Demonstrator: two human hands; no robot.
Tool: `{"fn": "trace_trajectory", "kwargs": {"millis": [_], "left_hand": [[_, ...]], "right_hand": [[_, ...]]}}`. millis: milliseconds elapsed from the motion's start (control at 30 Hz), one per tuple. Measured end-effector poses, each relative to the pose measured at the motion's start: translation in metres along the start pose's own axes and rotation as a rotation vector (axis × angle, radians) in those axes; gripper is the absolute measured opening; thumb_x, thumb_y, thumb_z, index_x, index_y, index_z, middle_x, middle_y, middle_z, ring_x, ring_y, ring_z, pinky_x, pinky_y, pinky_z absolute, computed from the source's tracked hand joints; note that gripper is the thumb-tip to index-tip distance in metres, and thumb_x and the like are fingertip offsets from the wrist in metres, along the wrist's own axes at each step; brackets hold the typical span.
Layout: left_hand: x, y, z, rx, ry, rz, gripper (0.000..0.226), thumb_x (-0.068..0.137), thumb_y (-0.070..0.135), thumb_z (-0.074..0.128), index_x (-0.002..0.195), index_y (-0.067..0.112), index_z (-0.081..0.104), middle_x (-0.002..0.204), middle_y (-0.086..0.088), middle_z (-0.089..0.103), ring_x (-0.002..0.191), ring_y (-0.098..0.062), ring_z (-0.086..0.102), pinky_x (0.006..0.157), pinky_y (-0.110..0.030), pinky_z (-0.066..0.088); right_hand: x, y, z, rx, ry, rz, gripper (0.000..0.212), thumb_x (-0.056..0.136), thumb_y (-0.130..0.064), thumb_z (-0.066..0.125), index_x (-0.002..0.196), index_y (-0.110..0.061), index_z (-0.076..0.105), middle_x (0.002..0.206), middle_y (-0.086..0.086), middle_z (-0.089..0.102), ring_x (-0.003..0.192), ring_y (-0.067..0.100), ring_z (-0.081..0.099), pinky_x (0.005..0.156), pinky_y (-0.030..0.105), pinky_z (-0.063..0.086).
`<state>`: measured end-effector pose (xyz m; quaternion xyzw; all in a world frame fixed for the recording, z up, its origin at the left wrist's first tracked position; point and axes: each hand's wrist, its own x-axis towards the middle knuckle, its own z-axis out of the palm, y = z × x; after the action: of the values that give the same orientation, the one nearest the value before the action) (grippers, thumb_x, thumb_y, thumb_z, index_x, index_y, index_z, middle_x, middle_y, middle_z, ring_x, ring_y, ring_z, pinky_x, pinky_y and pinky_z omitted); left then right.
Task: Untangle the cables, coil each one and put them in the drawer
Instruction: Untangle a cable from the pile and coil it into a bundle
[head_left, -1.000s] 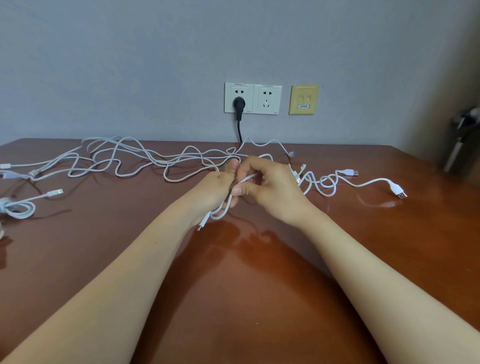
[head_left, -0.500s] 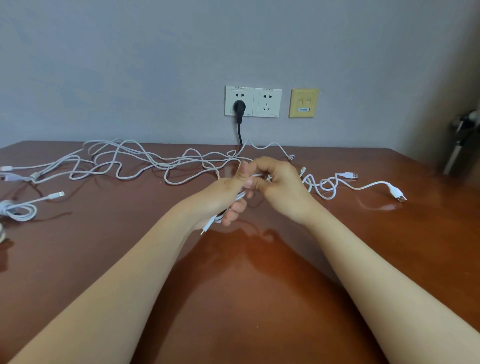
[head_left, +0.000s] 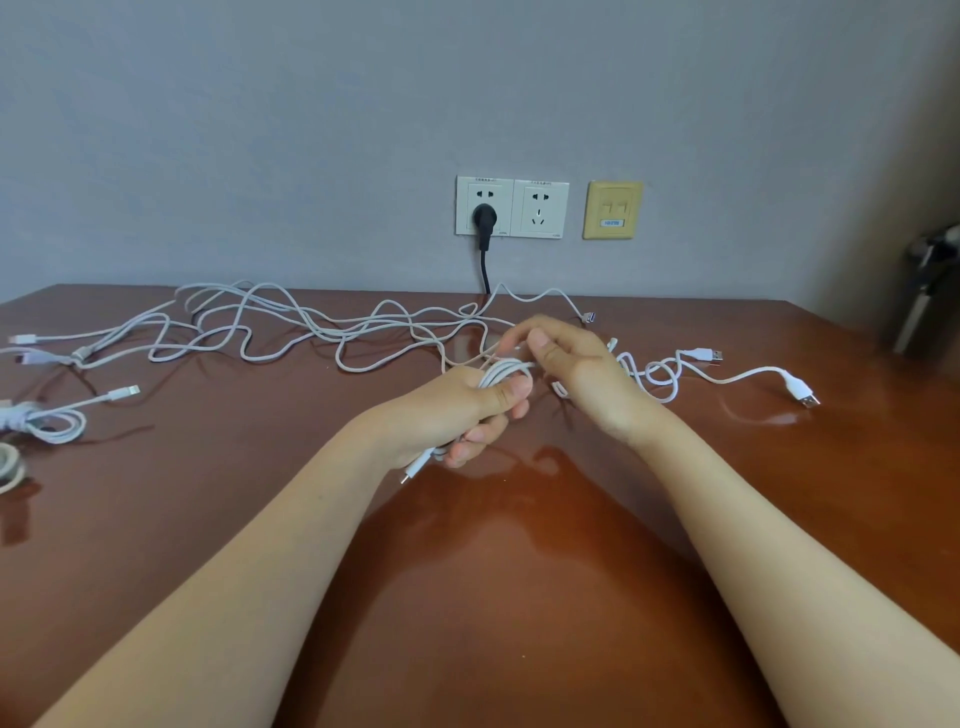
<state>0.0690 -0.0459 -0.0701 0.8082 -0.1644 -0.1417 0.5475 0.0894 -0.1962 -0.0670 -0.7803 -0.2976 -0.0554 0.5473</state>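
Since a second ago the left hand (head_left: 457, 410) has turned so that a small bundle of white cable loops (head_left: 501, 373) shows across its palm, and the right hand (head_left: 566, 364) has lifted a little above it, thumb and forefinger pinched on the strand that feeds those loops. Both hands are closed on the same white charging cable: the left grips the gathered turns with one plug end (head_left: 413, 470) poking out below the fist, the right holds the free run just beside it, so the two nearly touch over the middle of the glossy reddish-brown wooden table (head_left: 519, 597). What the next wrap depends on is where the slack lies — the uncoiled length trails away from the hands toward the table's far edge and then spreads leftward, its long axis running roughly along that edge, through the loose tangle of white cables (head_left: 260, 327). I judge that the right hand, being the one on the feed, would draw it in toward the left. A second short white USB cable (head_left: 727, 374) lies curled toward the right edge, nearer the right hand, and an already wound white coil (head_left: 47, 421) sits by the left edge. No drawer is in view — coiling looks partly done.
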Motion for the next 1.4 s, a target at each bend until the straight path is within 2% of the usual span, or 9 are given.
{"fn": "trace_trajectory", "kwargs": {"millis": [133, 300, 433, 567, 667, 767, 933, 1067, 1400], "left_hand": [[-0.004, 0.002, 0.000, -0.073, -0.011, 0.036, 0.034, 0.098, 0.040, 0.037, 0.083, 0.011, 0.046, 0.039, 0.006, 0.030, 0.028, -0.007, 0.026, 0.036, -0.014, 0.021], [-0.005, 0.008, 0.001, -0.190, 0.048, 0.103, 0.035, 0.098, 0.037, 0.035, 0.076, 0.012, 0.045, 0.038, 0.007, 0.028, 0.026, -0.005, 0.024, 0.034, -0.010, 0.020], [-0.006, 0.017, -0.013, -0.538, 0.191, 0.172, 0.035, 0.101, 0.032, 0.030, 0.073, 0.017, 0.042, 0.036, 0.009, 0.027, 0.025, -0.002, 0.023, 0.029, -0.010, 0.018], [-0.005, 0.004, -0.020, -0.405, 0.314, 0.155, 0.035, 0.099, 0.038, 0.034, 0.074, 0.016, 0.044, 0.040, 0.007, 0.046, 0.033, -0.007, 0.047, 0.035, -0.015, 0.035], [0.000, -0.001, -0.014, -0.500, 0.353, 0.166, 0.034, 0.098, 0.037, 0.035, 0.076, 0.014, 0.046, 0.065, 0.001, 0.072, 0.063, -0.009, 0.070, 0.060, -0.019, 0.056], [0.004, 0.001, -0.011, -0.523, 0.405, 0.177, 0.033, 0.099, 0.035, 0.036, 0.076, 0.013, 0.045, 0.090, -0.005, 0.072, 0.075, -0.008, 0.070, 0.075, -0.023, 0.055], [0.008, -0.002, -0.008, -0.622, 0.477, 0.185, 0.031, 0.100, 0.029, 0.037, 0.075, 0.012, 0.045, 0.100, -0.013, 0.071, 0.069, -0.007, 0.070, 0.077, -0.026, 0.055], [0.008, -0.002, -0.008, -0.696, 0.480, 0.188, 0.029, 0.101, 0.027, 0.035, 0.078, 0.012, 0.044, 0.102, -0.013, 0.066, 0.067, -0.008, 0.070, 0.059, -0.020, 0.057], [0.009, -0.004, -0.003, -0.681, 0.435, 0.214, 0.027, 0.100, 0.028, 0.035, 0.095, 0.012, 0.056, 0.092, -0.008, 0.072, 0.069, -0.007, 0.070, 0.065, -0.021, 0.056]], "right_hand": [[-0.002, -0.005, -0.008, 0.072, 0.075, 0.008, 0.029, 0.099, -0.002, 0.031, 0.087, -0.009, 0.056, 0.075, 0.020, 0.056, 0.057, 0.008, 0.053, 0.063, 0.011, 0.043], [-0.002, -0.017, -0.009, 0.087, 0.107, 0.023, 0.029, 0.098, -0.012, 0.039, 0.074, -0.002, 0.053, 0.053, 0.012, 0.049, 0.041, 0.013, 0.040, 0.046, 0.020, 0.034], [-0.007, -0.010, -0.021, -0.215, 0.124, 0.092, 0.049, 0.095, -0.022, 0.050, 0.049, -0.009, 0.043, 0.039, 0.001, 0.039, 0.036, 0.009, 0.030, 0.046, 0.022, 0.028], [-0.003, -0.008, -0.016, -0.223, 0.220, 0.100, 0.043, 0.097, -0.025, 0.048, 0.054, -0.021, 0.049, 0.036, -0.010, 0.035, 0.037, 0.004, 0.031, 0.049, 0.023, 0.025], [0.001, -0.009, 0.001, -0.339, 0.222, 0.038, 0.027, 0.097, -0.028, 0.044, 0.072, -0.030, 0.053, 0.040, -0.012, 0.045, 0.046, 0.006, 0.039, 0.058, 0.028, 0.034], [-0.001, -0.009, 0.006, -0.483, 0.195, 0.011, 0.019, 0.097, -0.028, 0.045, 0.079, -0.028, 0.053, 0.046, -0.004, 0.046, 0.055, 0.015, 0.045, 0.066, 0.033, 0.040], [-0.005, -0.008, 0.019, -0.610, 0.072, -0.021, 0.023, 0.097, -0.025, 0.044, 0.075, -0.028, 0.041, 0.053, -0.008, 0.040, 0.062, 0.019, 0.041, 0.068, 0.035, 0.037], [-0.006, -0.006, 0.028, -0.651, -0.074, -0.030, 0.020, 0.098, -0.026, 0.041, 0.078, -0.022, 0.038, 0.070, -0.002, 0.046, 0.078, 0.031, 0.050, 0.072, 0.038, 0.042], [-0.009, -0.009, 0.031, -0.725, -0.150, -0.093, 0.017, 0.098, -0.021, 0.041, 0.081, -0.019, 0.036, 0.072, 0.002, 0.045, 0.073, 0.029, 0.043, 0.067, 0.037, 0.039]]}}
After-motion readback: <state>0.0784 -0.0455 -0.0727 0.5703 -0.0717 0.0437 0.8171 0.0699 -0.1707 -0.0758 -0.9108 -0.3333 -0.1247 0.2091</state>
